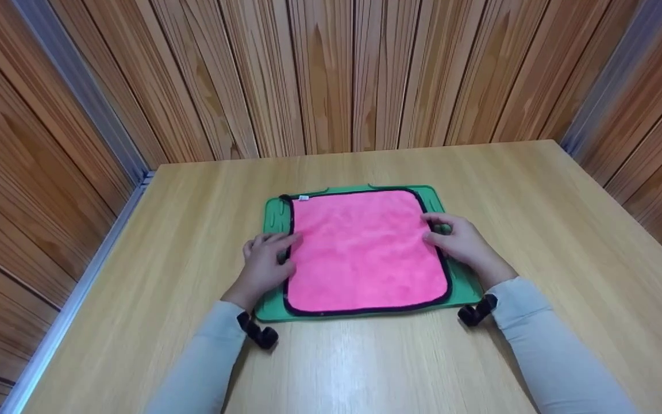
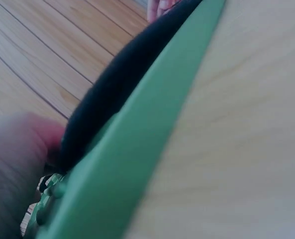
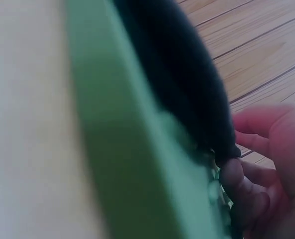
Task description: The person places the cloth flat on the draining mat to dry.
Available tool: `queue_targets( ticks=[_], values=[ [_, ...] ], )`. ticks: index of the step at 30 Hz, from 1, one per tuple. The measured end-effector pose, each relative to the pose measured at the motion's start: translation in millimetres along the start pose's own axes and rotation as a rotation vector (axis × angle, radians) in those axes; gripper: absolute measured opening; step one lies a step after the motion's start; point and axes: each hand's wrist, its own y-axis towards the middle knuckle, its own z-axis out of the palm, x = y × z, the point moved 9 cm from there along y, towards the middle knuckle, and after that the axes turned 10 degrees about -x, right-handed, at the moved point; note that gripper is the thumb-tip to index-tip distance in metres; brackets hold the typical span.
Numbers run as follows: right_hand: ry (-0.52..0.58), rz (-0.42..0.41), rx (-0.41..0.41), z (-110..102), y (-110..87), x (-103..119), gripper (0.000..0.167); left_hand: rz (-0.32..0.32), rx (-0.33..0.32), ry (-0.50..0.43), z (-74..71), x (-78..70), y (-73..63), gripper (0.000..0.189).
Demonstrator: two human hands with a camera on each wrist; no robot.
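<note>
A pink cloth (image 1: 365, 253) with a black border and a small white tag lies spread over a green board (image 1: 273, 313). My left hand (image 1: 265, 264) pinches the cloth's left border, with its fingertips over the pink side. At the opposite border my right hand (image 1: 463, 241) holds the cloth between thumb and fingers. In the left wrist view, my left hand (image 2: 15, 164) is at the dark cloth edge (image 2: 107, 89) above the board's side (image 2: 137, 144). The right wrist view has fingers of my right hand (image 3: 271, 174) gripping the other dark edge (image 3: 192, 64). Most of the board is hidden by the cloth.
The board rests on a light wooden table (image 1: 193, 195). Wood-panelled walls (image 1: 331, 75) stand behind and on both sides, with a metal strip (image 1: 89, 276) along the left side. A black strap (image 1: 257, 330) with a small device is on each wrist.
</note>
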Motion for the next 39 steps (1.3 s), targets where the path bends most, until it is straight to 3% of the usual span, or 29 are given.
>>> queue_targets(
  ticks=[5, 8, 13, 18, 25, 31, 35, 39],
  values=[
    [-0.001, -0.022, 0.034, 7, 13.8, 5, 0.062, -0.05, 0.096, -0.02, 7.9, 3.0, 10.4, 0.075],
    [-0.024, -0.066, 0.042, 10, 19.3, 8, 0.065, -0.037, 0.096, 0.011, 8.2, 1.4, 12.3, 0.078],
    [-0.038, -0.107, 0.054, 12, 19.9, 8, 0.077, 0.036, 0.075, 0.072, 7.8, -4.9, 11.2, 0.086],
    [-0.045, -0.1, 0.058, 12, 17.9, 5, 0.084, 0.059, 0.061, 0.119, 6.8, -6.0, 9.6, 0.091],
    [-0.004, 0.038, 0.171, 15, 18.6, 0, 0.085, -0.017, 0.144, 0.119, 10.1, 1.0, 9.3, 0.089],
    [0.032, 0.173, 0.21, 6, 31.3, 2, 0.083, -0.107, 0.21, 0.062, 5.6, -9.1, 18.2, 0.082],
    [-0.012, 0.162, 0.21, 9, 47.5, 8, 0.08, -0.137, 0.205, 0.047, 6.6, -15.8, 31.3, 0.079],
    [-0.122, 0.043, 0.194, 17, 59.1, 18, 0.083, -0.175, 0.164, 0.018, 11.5, -10.0, 41.0, 0.082]
  ],
)
